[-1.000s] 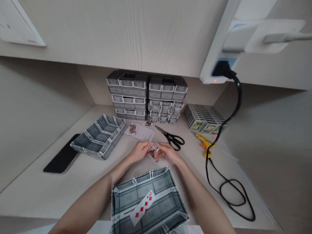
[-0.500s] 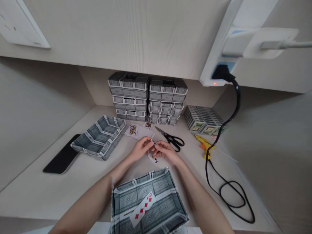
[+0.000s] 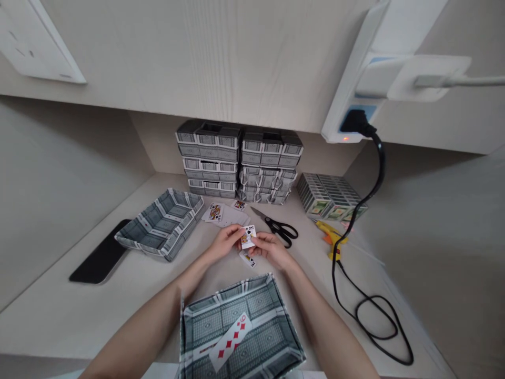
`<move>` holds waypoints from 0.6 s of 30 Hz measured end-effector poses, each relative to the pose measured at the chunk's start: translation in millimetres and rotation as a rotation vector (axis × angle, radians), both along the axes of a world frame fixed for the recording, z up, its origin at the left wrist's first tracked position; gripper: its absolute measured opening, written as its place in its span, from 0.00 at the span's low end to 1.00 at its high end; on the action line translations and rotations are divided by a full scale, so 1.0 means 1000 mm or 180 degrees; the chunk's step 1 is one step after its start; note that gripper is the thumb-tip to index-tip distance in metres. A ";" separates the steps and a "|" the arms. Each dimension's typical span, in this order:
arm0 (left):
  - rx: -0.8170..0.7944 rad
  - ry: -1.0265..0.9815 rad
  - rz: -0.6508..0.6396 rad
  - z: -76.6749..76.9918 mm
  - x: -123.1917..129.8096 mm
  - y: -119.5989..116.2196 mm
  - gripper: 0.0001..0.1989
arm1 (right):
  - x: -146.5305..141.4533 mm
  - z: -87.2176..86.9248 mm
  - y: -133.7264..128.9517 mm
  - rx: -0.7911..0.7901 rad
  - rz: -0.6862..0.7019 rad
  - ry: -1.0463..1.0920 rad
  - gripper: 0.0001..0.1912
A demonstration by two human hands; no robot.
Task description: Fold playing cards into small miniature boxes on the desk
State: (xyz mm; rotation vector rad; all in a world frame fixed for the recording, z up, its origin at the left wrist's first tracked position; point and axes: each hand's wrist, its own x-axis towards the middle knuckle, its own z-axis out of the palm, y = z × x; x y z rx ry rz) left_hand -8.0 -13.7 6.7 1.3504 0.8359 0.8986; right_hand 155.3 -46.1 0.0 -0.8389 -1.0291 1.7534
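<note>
A small playing card piece [image 3: 248, 237] with a face figure is pinched between my left hand [image 3: 226, 243] at its left edge and my right hand [image 3: 269, 248] at its right edge. Just below them a king card piece [image 3: 248, 259] lies on the table. Nearest to me stands an open box made of grey-backed cards [image 3: 252, 337], with a strip of the nine of diamonds [image 3: 231, 342] lying in it. Beyond my hands are loose cards [image 3: 215, 211], some face up and some white. Black scissors [image 3: 281, 227] lie right of them.
A second card box [image 3: 165, 223] stands at the left, against a black phone [image 3: 103, 252]. Stacked card boxes [image 3: 211, 158] line the back. At right are card packs [image 3: 331, 197], a yellow glue gun [image 3: 333, 239] and its looping black cable [image 3: 381, 184].
The card piece between my hands has turned so that its face now shows flat to the camera. My hands have stayed in about the same place.
</note>
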 end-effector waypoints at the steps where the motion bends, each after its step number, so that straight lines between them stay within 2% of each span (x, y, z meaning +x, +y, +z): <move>1: 0.0007 0.0012 0.0008 0.000 0.001 0.000 0.17 | -0.001 -0.001 0.000 0.0037 -0.0079 -0.0034 0.14; 5: 0.0141 0.0047 0.0001 -0.002 0.003 -0.002 0.15 | -0.003 -0.007 0.002 0.0146 -0.0257 -0.0158 0.15; 12: 0.0111 0.0122 0.0116 -0.001 0.001 0.000 0.15 | -0.006 -0.006 0.002 0.0062 -0.0211 -0.0240 0.18; 18: 0.0207 0.0229 0.0114 -0.003 0.003 0.001 0.15 | -0.010 -0.006 0.001 0.0319 -0.0731 -0.0690 0.17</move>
